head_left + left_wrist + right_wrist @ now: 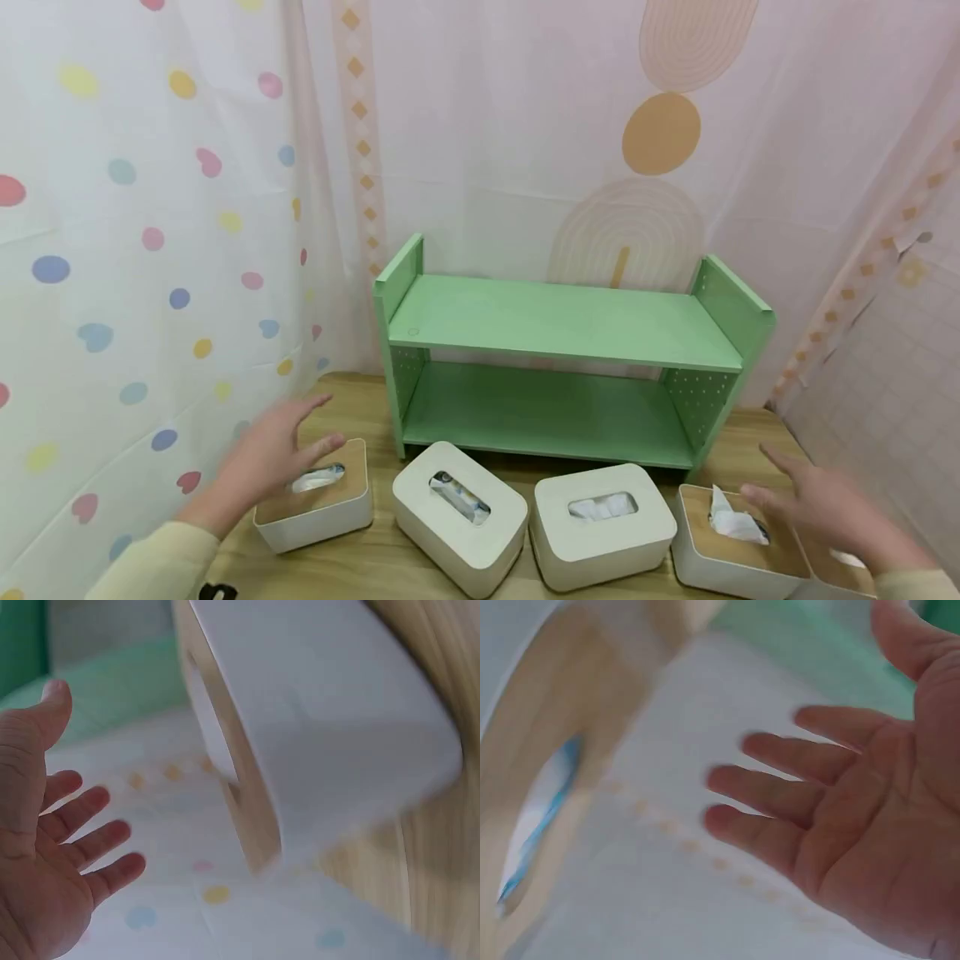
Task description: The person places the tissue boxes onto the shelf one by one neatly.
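My left hand (273,454) hovers over a white tissue box with a wooden lid (330,518), its fingers spread and holding nothing. In the left wrist view the palm and the box's white side (337,727) are apart. On the right, my right hand (836,508) is held above another wood-lidded tissue box (708,558) and a further one (825,583) that it partly covers. The right wrist view has its fingers extended beside a blurred wooden lid (547,712). Between the hands lie two cream tissue boxes, one turned diagonally (431,517) and one nearer the right (600,558).
Behind the boxes stands a green two-tier shelf (555,321) with raised side panels; no boxes stand on its tiers. The wooden tabletop (348,400) meets a dotted curtain (187,250) at left and a patterned curtain at the back. A small black item (217,592) lies at the lower left.
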### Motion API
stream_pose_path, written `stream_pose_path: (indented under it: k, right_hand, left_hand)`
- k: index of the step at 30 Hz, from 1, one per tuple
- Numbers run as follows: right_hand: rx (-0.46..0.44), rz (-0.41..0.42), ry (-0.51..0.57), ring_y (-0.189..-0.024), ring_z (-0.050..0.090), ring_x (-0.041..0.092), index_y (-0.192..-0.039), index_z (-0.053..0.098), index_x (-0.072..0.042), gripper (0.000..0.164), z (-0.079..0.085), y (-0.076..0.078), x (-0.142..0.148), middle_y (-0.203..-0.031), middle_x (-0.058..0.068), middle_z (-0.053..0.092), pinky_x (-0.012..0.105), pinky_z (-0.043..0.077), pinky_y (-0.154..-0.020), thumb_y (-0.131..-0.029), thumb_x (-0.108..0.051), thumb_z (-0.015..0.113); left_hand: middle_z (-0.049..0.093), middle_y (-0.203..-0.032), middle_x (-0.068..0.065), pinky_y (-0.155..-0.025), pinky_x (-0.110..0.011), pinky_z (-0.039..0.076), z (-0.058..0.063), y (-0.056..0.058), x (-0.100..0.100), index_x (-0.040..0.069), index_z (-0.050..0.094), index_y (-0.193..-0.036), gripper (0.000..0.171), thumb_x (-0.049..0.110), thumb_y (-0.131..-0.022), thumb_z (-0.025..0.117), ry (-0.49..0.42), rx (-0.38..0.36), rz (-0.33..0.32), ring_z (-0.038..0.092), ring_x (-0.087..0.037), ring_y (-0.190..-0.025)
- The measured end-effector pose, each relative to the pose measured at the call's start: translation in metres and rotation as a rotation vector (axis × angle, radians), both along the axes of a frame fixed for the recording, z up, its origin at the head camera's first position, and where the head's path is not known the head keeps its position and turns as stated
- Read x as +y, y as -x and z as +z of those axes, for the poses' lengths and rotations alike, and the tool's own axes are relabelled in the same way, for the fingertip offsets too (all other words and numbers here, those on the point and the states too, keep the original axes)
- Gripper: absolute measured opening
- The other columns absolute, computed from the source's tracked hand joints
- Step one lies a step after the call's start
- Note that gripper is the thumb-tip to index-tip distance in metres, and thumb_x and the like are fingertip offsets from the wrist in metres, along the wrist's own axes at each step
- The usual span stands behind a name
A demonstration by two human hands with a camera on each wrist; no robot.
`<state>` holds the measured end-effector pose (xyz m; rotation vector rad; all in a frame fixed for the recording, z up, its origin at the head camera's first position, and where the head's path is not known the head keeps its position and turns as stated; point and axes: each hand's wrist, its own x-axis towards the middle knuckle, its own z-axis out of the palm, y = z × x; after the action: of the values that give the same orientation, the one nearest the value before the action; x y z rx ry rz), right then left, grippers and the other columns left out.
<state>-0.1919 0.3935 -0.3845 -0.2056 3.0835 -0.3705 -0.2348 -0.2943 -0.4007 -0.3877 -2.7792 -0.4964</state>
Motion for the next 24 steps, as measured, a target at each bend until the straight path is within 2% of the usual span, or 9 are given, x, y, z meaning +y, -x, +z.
stream_pose_path:
  k: [4,6,9,11,13,15,18,21,24]
  right_hand:
    - [-0.017,-0.006,0.038,-0.114,0.07,0.054,-0.152,0.049,0.012,0.084,0.002,-0.021,-0.04,-0.129,0.036,0.07,0.067,0.058,-0.087,-0.103,-0.054,0.066]
    - [0.007,-0.001,0.073,-0.114,0.072,0.049,-0.152,0.053,0.006,0.078,-0.001,-0.029,-0.064,-0.132,0.032,0.071,0.064,0.059,-0.086,-0.103,-0.054,0.066]
    - [0.017,0.023,0.17,-0.107,0.077,0.035,-0.153,0.057,-0.005,0.069,-0.006,-0.038,-0.105,-0.133,0.023,0.074,0.053,0.062,-0.084,-0.103,-0.051,0.068]
    - [0.004,0.104,0.27,-0.103,0.076,0.023,-0.154,0.057,-0.01,0.062,-0.013,-0.041,-0.131,-0.134,0.016,0.074,0.042,0.062,-0.081,-0.104,-0.047,0.068]
    - [-0.021,0.255,0.401,-0.102,0.074,0.014,-0.154,0.056,-0.009,0.057,-0.029,-0.039,-0.154,-0.134,0.013,0.074,0.033,0.061,-0.079,-0.106,-0.039,0.067]
    - [-0.123,0.421,0.544,-0.104,0.072,0.009,-0.157,0.051,-0.008,0.055,-0.051,-0.029,-0.171,-0.135,0.014,0.072,0.028,0.06,-0.08,-0.109,-0.032,0.064]
    - [-0.291,0.62,0.692,-0.11,0.07,0.001,-0.163,0.043,-0.015,0.056,-0.102,-0.007,-0.19,-0.137,0.006,0.072,0.024,0.059,-0.083,-0.112,-0.03,0.058]
    - [-0.421,0.66,0.761,-0.11,0.069,-0.003,-0.167,0.037,-0.023,0.059,-0.145,0.009,-0.205,-0.138,-0.006,0.071,0.021,0.058,-0.084,-0.112,-0.033,0.057]
    - [-0.452,0.636,0.789,-0.107,0.072,0.001,-0.168,0.035,-0.018,0.066,-0.153,0.007,-0.222,-0.139,-0.003,0.07,0.023,0.058,-0.082,-0.11,-0.031,0.062]
  left_hand:
    - [0.076,-0.13,-0.016,-0.084,-0.047,0.062,-0.01,-0.026,0.025,0.004,0.068,-0.14,0.058,0.04,-0.097,0.081,-0.129,0.061,-0.017,0.074,-0.031,-0.099]
    - [0.078,-0.125,-0.011,-0.078,-0.043,0.063,-0.018,-0.038,0.039,0.006,0.071,-0.134,0.05,0.035,-0.095,0.083,-0.194,0.073,-0.034,0.075,-0.029,-0.102]
    - [0.077,-0.129,-0.01,-0.087,-0.048,0.064,-0.028,-0.049,0.06,0.007,0.071,-0.134,0.049,0.031,-0.093,0.085,-0.265,0.068,-0.076,0.073,-0.034,-0.117]
    - [0.073,-0.135,-0.011,-0.094,-0.053,0.062,-0.033,-0.051,0.073,0.008,0.069,-0.138,0.053,0.033,-0.094,0.084,-0.291,0.04,-0.104,0.07,-0.036,-0.124]
    - [0.069,-0.143,-0.013,-0.102,-0.057,0.058,-0.038,-0.05,0.085,0.008,0.064,-0.144,0.06,0.038,-0.095,0.082,-0.318,-0.006,-0.125,0.065,-0.038,-0.132]
    - [0.064,-0.15,-0.014,-0.108,-0.059,0.054,-0.042,-0.047,0.096,0.009,0.06,-0.149,0.066,0.042,-0.096,0.081,-0.338,-0.054,-0.132,0.061,-0.039,-0.138]
    - [0.057,-0.157,-0.015,-0.112,-0.059,0.051,-0.047,-0.043,0.108,0.008,0.053,-0.155,0.075,0.046,-0.096,0.08,-0.376,-0.141,-0.141,0.056,-0.039,-0.144]
    - [0.054,-0.16,-0.016,-0.112,-0.055,0.051,-0.052,-0.04,0.116,0.007,0.049,-0.158,0.083,0.049,-0.094,0.08,-0.389,-0.192,-0.129,0.054,-0.036,-0.145]
    - [0.054,-0.16,-0.016,-0.109,-0.048,0.054,-0.056,-0.038,0.121,0.006,0.048,-0.159,0.085,0.048,-0.094,0.081,-0.411,-0.216,-0.107,0.056,-0.034,-0.142]
